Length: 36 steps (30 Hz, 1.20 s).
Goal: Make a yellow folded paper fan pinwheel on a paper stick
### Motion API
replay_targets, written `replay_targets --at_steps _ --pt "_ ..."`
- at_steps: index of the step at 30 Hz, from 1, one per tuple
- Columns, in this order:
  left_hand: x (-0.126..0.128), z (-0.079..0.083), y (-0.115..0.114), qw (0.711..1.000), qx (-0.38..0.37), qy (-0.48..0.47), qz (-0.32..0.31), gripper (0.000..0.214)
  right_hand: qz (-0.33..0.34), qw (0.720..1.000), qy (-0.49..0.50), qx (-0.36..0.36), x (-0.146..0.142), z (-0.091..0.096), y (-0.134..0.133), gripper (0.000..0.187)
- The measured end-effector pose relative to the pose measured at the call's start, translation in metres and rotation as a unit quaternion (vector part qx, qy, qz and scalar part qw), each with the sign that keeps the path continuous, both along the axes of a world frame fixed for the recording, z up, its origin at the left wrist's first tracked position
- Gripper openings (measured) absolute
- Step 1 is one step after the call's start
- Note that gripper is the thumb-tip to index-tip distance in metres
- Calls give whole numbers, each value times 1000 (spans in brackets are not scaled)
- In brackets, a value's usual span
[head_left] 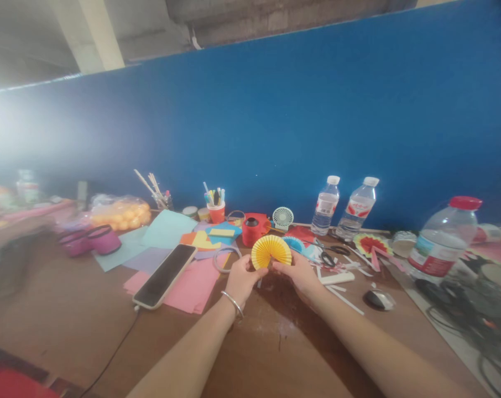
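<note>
Two bare forearms are reaching in from the bottom edge. The left hand (242, 279), wearing a thin bangle (233, 303) at the wrist, is pinching the lower left edge of a yellow pleated paper fan (271, 250) between thumb and fingers. The right hand (300, 273) is gripping the fan's lower right edge the same way, so both hands are closed on it, one at each end of its base, and are holding it spread in a half circle over the brown counter (68, 320).

Left of the paper fan, a dark phone (165, 275) is lying face up on pink paper sheets (192, 287). Just behind the paper fan a red cup (251, 231) is standing, and a small white desk fan (282, 217) is sitting a little farther back. Right of the paper fan, black-handled scissors (328, 257) are lying among paper strips, and a computer mouse (378, 299) is resting farther right and nearer the camera. Two water bottles (325, 205) are standing behind and right of the paper fan, against the blue wall (317, 110).
</note>
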<state>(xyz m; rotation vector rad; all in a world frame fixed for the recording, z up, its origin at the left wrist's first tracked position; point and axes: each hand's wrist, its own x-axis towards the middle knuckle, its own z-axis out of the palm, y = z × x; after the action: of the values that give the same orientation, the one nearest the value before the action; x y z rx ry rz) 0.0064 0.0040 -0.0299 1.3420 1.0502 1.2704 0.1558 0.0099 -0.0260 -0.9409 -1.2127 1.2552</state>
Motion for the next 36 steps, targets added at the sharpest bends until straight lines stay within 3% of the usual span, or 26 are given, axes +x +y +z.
replay_targets --at_steps 5,10,14,21,36 --pt "0 1 0 1000 -5 -19 11 34 24 999 23 0 1 1 0 34" --pt "-2 1 1 999 0 -14 37 33 -10 1000 2 9 4 -2 5 22" --pt "-3 2 2 999 12 0 33 35 -11 999 -29 18 3 0 5 28" --pt "-2 3 1 1000 -14 -12 25 38 9 1000 2 -27 3 0 4 34" --pt "-2 -1 2 999 -5 -38 30 36 -4 999 39 -38 5 -2 4 20"
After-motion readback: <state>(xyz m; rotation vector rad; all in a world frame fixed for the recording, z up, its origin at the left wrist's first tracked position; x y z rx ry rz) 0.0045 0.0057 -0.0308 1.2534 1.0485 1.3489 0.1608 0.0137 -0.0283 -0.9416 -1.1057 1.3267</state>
